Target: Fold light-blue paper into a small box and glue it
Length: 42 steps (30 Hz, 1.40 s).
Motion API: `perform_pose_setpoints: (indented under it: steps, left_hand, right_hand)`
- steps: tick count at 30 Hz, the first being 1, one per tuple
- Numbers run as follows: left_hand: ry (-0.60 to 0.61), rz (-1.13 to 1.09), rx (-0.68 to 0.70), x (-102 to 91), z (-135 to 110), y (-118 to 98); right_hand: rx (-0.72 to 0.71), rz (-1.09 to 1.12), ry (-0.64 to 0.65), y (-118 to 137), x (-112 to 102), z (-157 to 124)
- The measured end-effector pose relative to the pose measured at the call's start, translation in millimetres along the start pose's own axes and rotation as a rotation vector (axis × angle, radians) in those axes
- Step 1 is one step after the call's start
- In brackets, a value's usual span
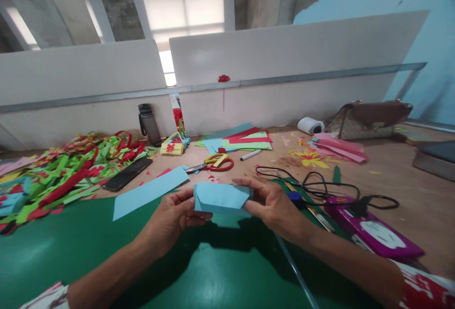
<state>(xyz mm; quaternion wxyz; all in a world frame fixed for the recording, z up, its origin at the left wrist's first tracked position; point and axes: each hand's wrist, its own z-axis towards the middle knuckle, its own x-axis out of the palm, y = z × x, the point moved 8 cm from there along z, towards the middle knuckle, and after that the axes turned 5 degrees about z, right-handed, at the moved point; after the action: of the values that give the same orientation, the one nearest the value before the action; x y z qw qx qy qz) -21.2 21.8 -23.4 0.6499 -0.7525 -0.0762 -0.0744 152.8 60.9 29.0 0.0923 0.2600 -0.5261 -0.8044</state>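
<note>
A folded piece of light blue paper (221,196) is held up between both hands, above the green mat (213,271). My left hand (181,209) pinches its left end, thumb in front and fingers around the side and underneath. At the right end my right hand (268,202) grips it, with the index finger along the top edge and the thumb at the front. A long light blue paper strip (151,191) lies flat just beyond my left hand. Past the folded paper rest scissors (209,163) with red and yellow handles, their blades touching or close to the strip.
Colourful paper scraps (71,171) heap at the left beside a black phone (128,175). A dark bottle (149,124) and a small yellow paper basket (173,147) stand behind. Right of my arm lie a black cable (320,183), a purple power strip (373,228) and a clear rod (296,271).
</note>
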Motion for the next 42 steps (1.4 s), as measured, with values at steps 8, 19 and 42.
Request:
perform_pose_setpoints:
  steps: [8,19,42]
  left_hand:
    - [0.077,0.113,0.045,9.4,-2.7,2.7]
    - [0.077,0.231,0.101,16.9,-6.5,-6.0]
    - [0.120,0.384,0.267,24.3,-15.1,-13.2]
  right_hand:
    - [0.084,0.045,-0.061,-7.3,-5.8,0.3]
    - [0.227,0.295,-0.120,-20.7,-2.1,-3.3]
    - [0.359,0.435,-0.018,-29.5,11.6,-7.4]
